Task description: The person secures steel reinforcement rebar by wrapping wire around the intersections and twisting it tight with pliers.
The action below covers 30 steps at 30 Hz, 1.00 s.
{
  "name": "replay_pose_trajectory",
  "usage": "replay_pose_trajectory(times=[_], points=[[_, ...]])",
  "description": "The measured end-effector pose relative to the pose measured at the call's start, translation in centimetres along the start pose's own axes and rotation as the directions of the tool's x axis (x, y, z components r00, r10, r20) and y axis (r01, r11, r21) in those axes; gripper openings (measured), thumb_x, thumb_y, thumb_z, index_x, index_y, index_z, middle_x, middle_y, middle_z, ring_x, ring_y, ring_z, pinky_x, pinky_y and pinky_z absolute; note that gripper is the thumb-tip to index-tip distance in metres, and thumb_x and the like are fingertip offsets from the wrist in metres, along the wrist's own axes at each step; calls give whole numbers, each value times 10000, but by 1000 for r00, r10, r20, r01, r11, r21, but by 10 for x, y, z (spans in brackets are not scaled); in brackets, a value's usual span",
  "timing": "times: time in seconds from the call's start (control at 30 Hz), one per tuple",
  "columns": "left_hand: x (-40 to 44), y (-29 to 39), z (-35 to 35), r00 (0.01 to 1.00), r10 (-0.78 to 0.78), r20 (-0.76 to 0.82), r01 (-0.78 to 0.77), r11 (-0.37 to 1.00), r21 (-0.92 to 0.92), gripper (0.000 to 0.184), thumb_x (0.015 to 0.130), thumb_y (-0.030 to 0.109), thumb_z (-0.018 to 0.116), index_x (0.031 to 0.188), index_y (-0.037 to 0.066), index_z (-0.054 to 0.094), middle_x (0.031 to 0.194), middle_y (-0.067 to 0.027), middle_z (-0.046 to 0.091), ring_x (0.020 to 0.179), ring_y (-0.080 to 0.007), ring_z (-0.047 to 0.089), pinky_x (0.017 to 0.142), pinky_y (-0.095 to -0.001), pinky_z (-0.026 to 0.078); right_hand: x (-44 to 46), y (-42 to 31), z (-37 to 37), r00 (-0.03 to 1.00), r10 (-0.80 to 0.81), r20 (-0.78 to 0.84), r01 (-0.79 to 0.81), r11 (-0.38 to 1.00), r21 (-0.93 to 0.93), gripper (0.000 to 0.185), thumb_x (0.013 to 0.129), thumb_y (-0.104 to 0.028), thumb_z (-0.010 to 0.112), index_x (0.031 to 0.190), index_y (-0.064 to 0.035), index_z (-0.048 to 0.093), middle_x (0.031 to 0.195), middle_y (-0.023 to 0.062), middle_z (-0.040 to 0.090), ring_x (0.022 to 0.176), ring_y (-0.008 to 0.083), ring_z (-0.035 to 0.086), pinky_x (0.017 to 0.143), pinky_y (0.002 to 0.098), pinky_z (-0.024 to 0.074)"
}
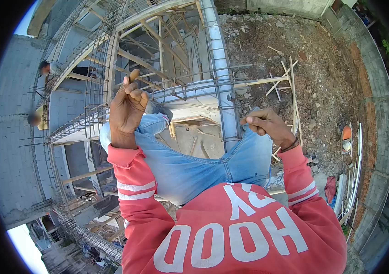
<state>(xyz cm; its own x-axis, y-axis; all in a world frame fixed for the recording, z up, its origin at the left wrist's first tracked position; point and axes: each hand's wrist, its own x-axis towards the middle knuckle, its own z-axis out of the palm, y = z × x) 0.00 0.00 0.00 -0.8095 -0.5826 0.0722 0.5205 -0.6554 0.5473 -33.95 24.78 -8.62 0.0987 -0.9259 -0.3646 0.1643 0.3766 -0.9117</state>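
Large white capitals stand on the chest of the red sweatshirt (203,212), upside down in this view. The line nearer the collar spells HOOD (234,242), all four letters clear, with the H toward the right sleeve and the D toward the left. Beyond it, closer to the hem, a second line shows RY (236,201), again in white; the cloth bunches there and hides part of the lettering, so whether more characters belong to it cannot be told. The R sits to the right, the Y just beside it
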Motion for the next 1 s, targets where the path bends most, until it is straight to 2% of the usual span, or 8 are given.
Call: replay_pose_trajectory(times=[0.23,0.33,0.6,0.67,0.7,0.77,0.97,1.0], points=[[2,-6,29,863,293,-413,-272,956,108,364,1081,213,449,1324,-40,546,779,-27,612,781,-162,670,869,-401,606,2,17,28,999,0,-39,5,990,138,293,992,-264,631,1029,7,735,632,-42,488,523,29,366,471,202,279],[-1,-1,20,987,-101,-123,116,985,129,423,1096,254,371,1193,-84,607,592,-13,468,458,-100,479,803,-411,624,-5,10,9,981,-48,-190,46,999,-17,290,996,-251,623,998,19,728,622,-50,451,539,38,349,487,216,270],[3,-23,35,944,-119,-309,227,913,339,459,1079,329,443,1111,-80,647,523,27,401,416,-85,399,577,-307,567,-28,0,-43,981,-116,-157,76,968,-241,284,995,-248,624,963,15,728,606,-51,417,561,55,342,507,250,269],[5,-24,31,919,-132,-372,256,917,305,452,1081,339,461,1043,-60,670,538,61,327,437,-61,282,465,-242,371,-27,-3,-45,985,-91,-144,51,965,-257,264,987,-223,632,953,23,721,608,-13,469,570,88,381,525,272,310],[5,-24,31,920,-129,-371,251,919,304,452,1081,339,461,1043,-60,670,538,61,327,437,-61,282,465,-242,371,-24,-1,-47,986,-92,-142,52,964,-261,264,987,-223,632,953,23,721,608,-13,469,570,88,381,525,272,310],[5,-26,35,903,-72,-423,313,785,535,451,1085,350,463,950,-25,674,582,94,238,482,-45,180,457,-232,191,-17,7,-54,831,-485,-271,161,677,-719,221,968,-184,653,961,26,717,671,45,584,605,133,465,573,300,392],[1,-40,52,829,-88,-552,476,627,616,466,1066,368,508,929,-35,697,590,96,233,490,-27,188,432,-217,146,-34,-93,-86,637,-672,-378,126,574,-809,147,931,-133,694,968,7,721,789,113,673,685,193,601,652,313,472],[0,-43,47,833,-115,-541,497,584,641,431,1063,317,524,965,-63,702,573,86,344,485,-23,277,441,-214,228,-39,-113,-92,612,-707,-354,144,540,-829,139,921,-129,702,961,2,722,795,121,676,690,205,616,651,318,474]])
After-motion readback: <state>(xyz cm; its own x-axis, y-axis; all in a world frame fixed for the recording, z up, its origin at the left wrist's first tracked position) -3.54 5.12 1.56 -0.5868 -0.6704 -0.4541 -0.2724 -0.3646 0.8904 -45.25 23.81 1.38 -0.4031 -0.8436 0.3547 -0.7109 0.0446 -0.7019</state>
